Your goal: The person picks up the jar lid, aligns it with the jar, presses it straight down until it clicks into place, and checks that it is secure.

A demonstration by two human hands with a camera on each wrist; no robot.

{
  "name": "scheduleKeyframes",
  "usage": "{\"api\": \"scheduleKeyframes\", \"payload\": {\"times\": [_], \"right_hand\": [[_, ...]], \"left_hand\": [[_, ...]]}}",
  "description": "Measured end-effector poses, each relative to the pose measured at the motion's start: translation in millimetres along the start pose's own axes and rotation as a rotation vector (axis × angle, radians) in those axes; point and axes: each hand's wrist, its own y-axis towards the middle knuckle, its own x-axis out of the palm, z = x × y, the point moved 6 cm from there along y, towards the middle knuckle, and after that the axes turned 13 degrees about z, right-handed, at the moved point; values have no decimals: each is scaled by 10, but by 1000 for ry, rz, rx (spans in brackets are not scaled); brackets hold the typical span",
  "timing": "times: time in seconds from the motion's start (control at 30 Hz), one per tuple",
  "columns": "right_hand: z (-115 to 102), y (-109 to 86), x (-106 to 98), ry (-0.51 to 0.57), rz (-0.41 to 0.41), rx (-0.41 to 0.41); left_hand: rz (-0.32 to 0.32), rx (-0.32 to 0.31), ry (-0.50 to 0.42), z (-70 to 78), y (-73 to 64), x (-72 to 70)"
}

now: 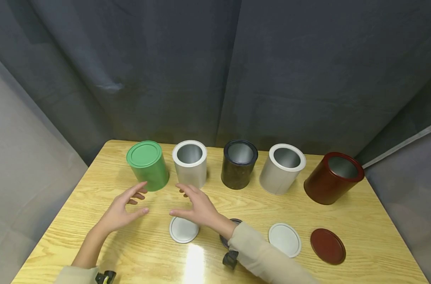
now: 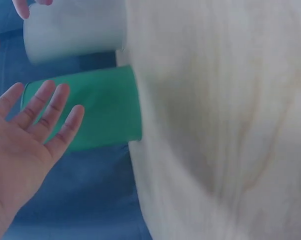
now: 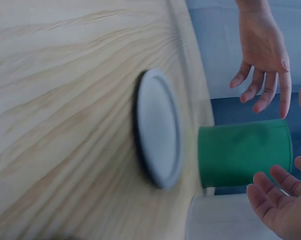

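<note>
One green metal can [image 1: 149, 169] stands upright near the bench's far edge, at the left end of a row of five, its top closed by a green lid. It sits just beyond the left hand [image 1: 121, 213], whose fingers reach toward its lower side; whether a fingertip touches it, I cannot tell. Both hands are spread, thumbs well away from loosely bent fingers, holding nothing. The right hand [image 1: 200, 208] hovers to the right of the can, nearer the first white can [image 1: 190, 172], with bare bench between the two hands.

Rightward from there stand a black can [image 1: 237, 173], a second white can [image 1: 278, 176] and a dark red can [image 1: 323, 182], all with uncovered mouths. Four lids lie in front: a white lid [image 1: 184, 230] by the right thumb, a black lid [image 1: 224, 240] partly hidden under the forearm, another white lid [image 1: 284, 240] and a dark red lid [image 1: 328, 246].

Pale yellow wood grain runs across the bench [image 1: 148, 256], with a bright patch of glare near the front. Behind it hangs a dark grey curtain [image 1: 165, 79]; lighter grey cloth panels close in the left [image 1: 23, 157] and right sides.
</note>
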Motion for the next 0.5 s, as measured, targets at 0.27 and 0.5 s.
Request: {"api": "scheduleKeyframes", "payload": {"times": [0.27, 0.5], "right_hand": [[172, -137, 11, 27, -60, 10], [281, -250, 27, -9, -120, 14]], "left_hand": [[-66, -32, -30, -39, -71, 229], [-84, -37, -53, -62, -112, 328]]}}
